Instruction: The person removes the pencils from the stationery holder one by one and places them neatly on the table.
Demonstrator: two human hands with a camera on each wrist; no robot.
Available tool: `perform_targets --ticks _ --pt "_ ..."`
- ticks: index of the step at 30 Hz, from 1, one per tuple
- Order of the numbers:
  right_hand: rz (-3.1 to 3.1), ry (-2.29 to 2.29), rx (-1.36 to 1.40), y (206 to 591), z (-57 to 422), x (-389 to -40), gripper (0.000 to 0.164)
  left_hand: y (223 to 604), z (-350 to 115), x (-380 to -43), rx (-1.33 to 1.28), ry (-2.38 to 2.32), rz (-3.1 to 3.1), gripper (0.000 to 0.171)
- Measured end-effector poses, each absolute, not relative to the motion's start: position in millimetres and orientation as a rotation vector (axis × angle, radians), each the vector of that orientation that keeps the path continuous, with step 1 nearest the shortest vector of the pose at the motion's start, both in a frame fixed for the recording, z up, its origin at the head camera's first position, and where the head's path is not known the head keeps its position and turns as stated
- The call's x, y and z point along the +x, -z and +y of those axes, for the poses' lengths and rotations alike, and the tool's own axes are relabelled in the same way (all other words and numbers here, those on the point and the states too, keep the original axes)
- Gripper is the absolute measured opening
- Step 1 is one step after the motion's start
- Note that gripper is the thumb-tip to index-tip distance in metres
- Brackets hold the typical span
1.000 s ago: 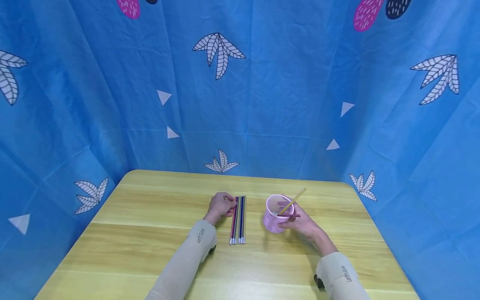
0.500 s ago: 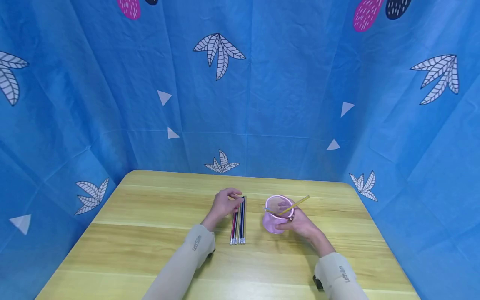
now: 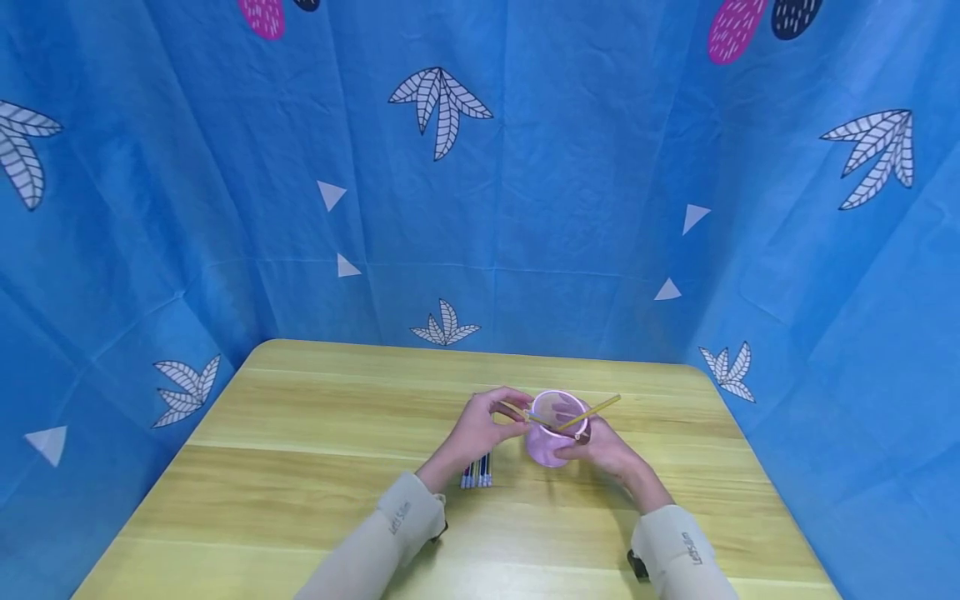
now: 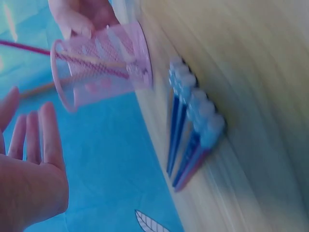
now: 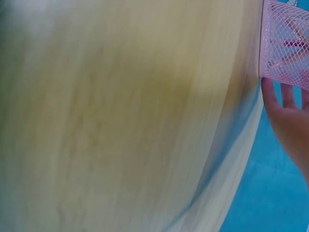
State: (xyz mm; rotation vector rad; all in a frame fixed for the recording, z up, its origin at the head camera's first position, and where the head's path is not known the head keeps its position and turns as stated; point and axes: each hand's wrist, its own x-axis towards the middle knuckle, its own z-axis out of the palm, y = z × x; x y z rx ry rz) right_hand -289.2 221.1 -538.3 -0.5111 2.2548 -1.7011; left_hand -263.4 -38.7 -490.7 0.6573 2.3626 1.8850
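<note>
A pink mesh pencil cup point(image 3: 546, 446) holds a few pencils, among them a yellow pencil point(image 3: 600, 407) leaning right and a red pencil point(image 4: 29, 46). My right hand point(image 3: 606, 450) grips the cup from its right side, thumb in front and fingers behind. At the cup's left rim is my left hand point(image 3: 487, 427), its fingers spread around the end of a pencil point(image 4: 38, 90) that leans left out of the cup. Whether they touch that pencil is unclear. Several pencils point(image 4: 186, 140) with pale eraser ends lie side by side on the table, partly hidden beneath my left forearm.
The wooden table point(image 3: 315, 467) has rounded far corners. Blue patterned cloth point(image 3: 570, 167) hangs behind it and along both sides.
My left hand has left the far ends of the lying pencils and moved right to the cup's rim. The pencils in the cup have shifted; my right hand still holds the cup.
</note>
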Motion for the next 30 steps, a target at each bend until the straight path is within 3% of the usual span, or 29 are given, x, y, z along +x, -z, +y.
perform_targets --ticks 12,19,30 --pt "2.316 1.682 -0.432 540.4 216.2 -289.6 0.083 498.5 -20.6 -260.8 0.582 -1.882 2.489 0.03" --pt "2.32 1.662 -0.429 539.4 216.9 -289.8 0.089 501.2 -18.1 -264.7 0.513 -1.859 2.609 0.019" --pt "2.184 1.714 -0.453 540.7 229.2 -291.4 0.086 503.7 -20.4 -270.7 0.465 -1.934 2.596 0.02"
